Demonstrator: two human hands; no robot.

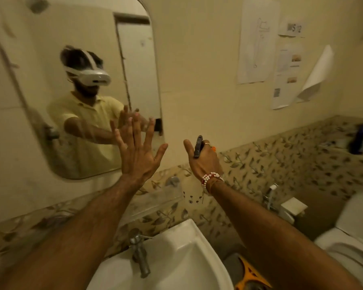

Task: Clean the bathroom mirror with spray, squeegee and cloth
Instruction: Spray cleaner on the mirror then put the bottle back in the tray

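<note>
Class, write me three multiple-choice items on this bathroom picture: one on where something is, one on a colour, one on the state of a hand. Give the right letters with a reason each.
1. Where is the tap?
A. on the white basin, below the arms
B. on the toilet lid
C. fixed to the mirror

2. What colour is the tool at the bottom edge, right of the basin?
A. green
B. orange-yellow
C. pink

3. How is the left hand?
A. clenched in a fist
B. gripping a cloth
C. open, fingers spread, in front of the mirror

Answers:
1 A: the metal tap stands at the basin's back rim.
2 B: its frame shows orange-yellow.
3 C: all five fingers fan apart and hold nothing, while the right hand is closed round a dark object.
</note>
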